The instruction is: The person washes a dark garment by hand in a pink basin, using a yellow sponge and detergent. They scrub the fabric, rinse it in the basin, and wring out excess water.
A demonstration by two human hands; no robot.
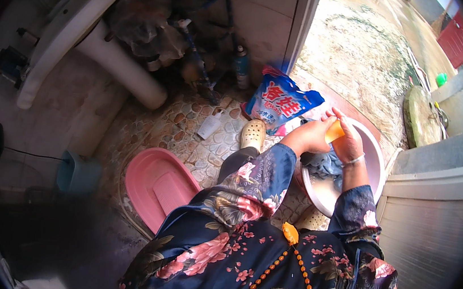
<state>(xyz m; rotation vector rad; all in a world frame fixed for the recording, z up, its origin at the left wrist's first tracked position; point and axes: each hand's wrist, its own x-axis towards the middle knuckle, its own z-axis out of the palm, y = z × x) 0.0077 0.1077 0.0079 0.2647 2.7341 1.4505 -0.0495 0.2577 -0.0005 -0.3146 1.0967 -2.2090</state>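
My left hand (310, 135) and my right hand (348, 143) are together over the near left part of a pale plastic basin (377, 165). Between my palms is a yellow-orange bar, apparently soap (335, 131), with both hands closed about it. A bracelet circles my right wrist. Below my hands, wet blue-grey cloth (322, 164) lies bunched in the basin, beside cloudy liquid. A blue detergent bag (281, 103) stands to the left of the basin, close to my left forearm.
A pink plastic tub (160, 187) is on the pebble-patterned floor at left. A small white bottle or brush-like object (210, 126) lies near my beige clog (253, 135). A spray can (241, 66) stands by the wall, near a washbasin pedestal (124, 68). The doorway opens at upper right.
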